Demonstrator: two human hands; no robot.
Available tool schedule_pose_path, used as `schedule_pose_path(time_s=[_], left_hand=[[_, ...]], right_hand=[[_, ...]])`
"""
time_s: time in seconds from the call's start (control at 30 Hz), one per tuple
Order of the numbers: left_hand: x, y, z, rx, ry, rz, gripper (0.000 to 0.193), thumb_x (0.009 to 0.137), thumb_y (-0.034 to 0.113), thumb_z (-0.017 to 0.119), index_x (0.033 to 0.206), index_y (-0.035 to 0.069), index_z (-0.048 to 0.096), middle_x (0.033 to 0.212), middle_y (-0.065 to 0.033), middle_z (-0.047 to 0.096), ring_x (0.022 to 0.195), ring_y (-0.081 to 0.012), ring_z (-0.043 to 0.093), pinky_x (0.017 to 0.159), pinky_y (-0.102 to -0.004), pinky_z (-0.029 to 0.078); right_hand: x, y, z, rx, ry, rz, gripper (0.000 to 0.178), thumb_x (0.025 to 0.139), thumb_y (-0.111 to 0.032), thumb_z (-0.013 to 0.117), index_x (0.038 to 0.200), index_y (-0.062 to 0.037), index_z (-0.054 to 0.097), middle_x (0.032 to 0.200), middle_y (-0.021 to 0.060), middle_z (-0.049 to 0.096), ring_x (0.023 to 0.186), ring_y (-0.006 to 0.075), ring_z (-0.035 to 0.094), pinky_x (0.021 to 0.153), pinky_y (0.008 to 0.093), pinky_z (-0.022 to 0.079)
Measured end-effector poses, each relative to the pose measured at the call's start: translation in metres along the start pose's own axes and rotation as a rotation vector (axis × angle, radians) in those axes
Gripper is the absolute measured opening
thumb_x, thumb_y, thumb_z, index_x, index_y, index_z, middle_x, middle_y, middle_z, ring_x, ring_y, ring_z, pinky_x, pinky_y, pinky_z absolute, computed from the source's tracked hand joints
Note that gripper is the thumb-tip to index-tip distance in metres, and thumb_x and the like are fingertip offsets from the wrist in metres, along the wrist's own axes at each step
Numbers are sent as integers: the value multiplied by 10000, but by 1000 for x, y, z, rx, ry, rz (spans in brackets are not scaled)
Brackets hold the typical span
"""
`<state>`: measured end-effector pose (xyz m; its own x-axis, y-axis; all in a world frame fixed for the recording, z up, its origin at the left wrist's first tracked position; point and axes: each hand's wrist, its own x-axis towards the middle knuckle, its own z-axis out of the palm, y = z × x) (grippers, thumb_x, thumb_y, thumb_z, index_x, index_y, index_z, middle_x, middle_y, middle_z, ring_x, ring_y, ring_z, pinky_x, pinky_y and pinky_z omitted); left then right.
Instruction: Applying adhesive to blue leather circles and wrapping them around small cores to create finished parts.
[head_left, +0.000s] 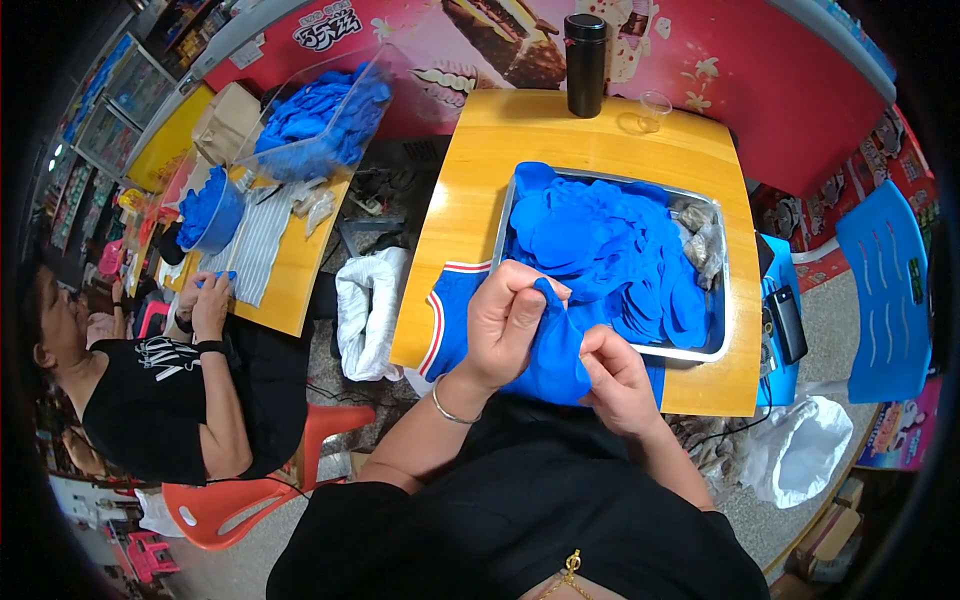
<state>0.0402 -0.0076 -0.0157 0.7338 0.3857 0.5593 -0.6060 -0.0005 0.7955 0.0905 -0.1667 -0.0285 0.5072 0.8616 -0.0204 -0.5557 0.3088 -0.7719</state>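
Note:
A thin blue fabric piece (558,352) is stretched between my two hands over the table's near edge. My left hand (503,325) is closed, pinching its upper part between thumb and fingers. On the other side, my right hand (617,382) pinches the fabric's right edge. Just beyond them lies a metal tray (722,330) heaped with rounded blue fabric pieces (585,240). Clear plastic bags (700,240) of small things, too small to tell, fill the tray's right end. Under my hands, a blue cloth with red and white trim (452,315) covers part of the table.
A black thermos (586,65) and a clear cup (655,108) stand at the table's far edge. At left, a person (180,390) handles blue fabric near a blue basin (215,215) and a clear bin (325,125). White sacks (372,310) and a blue chair (885,290) flank my table.

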Motion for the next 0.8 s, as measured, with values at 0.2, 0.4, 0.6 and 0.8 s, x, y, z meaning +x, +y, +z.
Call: schedule_pose_path(time_s=[0.2,0.4,0.6,0.8], left_hand=[[1,1,-2,182,27,64,212,941,205,474,921,15,566,829,-61,577,715,-98,542,665,-210,432],[-8,-7,-5,79,-11,-55,183,939,182,477,945,13,548,837,-31,541,716,-67,501,694,-208,427],[-3,2,0,-110,-105,-88,140,934,147,483,974,13,492,905,-54,539,769,-59,494,742,-220,428],[3,18,-4,68,-96,-85,179,923,102,491,1077,14,503,1020,-76,557,862,-97,547,798,-230,444]], right_hand=[[5,15,-8,-674,217,-452,154,856,-6,550,1002,-6,600,832,27,593,649,48,510,571,173,397],[8,10,-7,-632,155,-460,132,872,-17,535,995,-3,584,837,23,581,684,65,539,600,191,419],[-4,6,-3,205,-35,80,68,903,-76,522,953,-32,538,835,-1,540,665,27,459,550,176,347],[9,12,-4,-606,205,-439,141,843,36,531,971,17,586,849,62,600,702,87,552,606,205,435]])
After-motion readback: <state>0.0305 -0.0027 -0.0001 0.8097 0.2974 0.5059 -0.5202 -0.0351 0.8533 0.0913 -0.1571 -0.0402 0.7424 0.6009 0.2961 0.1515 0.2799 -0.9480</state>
